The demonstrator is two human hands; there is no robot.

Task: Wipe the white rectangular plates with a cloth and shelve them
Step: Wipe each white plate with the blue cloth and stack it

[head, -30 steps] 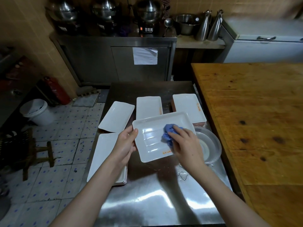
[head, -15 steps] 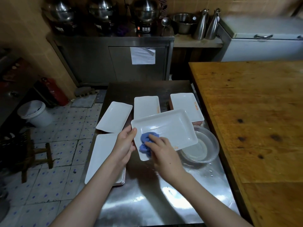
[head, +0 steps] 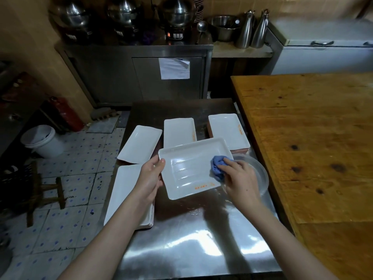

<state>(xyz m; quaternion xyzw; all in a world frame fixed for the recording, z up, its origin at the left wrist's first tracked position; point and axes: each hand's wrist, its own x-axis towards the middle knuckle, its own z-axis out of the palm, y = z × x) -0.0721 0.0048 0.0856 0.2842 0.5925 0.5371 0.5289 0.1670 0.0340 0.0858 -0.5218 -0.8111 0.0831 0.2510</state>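
- My left hand (head: 150, 178) grips the left short rim of the white plate (head: 189, 168), thumb on top; the fingers beneath are hidden.
- My right hand (head: 240, 178) has its fingers curled round the bunched blue cloth (head: 218, 166), pressing it on the plate's right end.
- The plate sits tilted over the middle of the steel table (head: 191, 239), probably lifted clear of it.
- A plate stack (head: 125, 190) lies at the left edge and another stack (head: 228, 131) toward the far right.
- A clear bowl (head: 260, 172) sits at the right edge, partly under my right hand.
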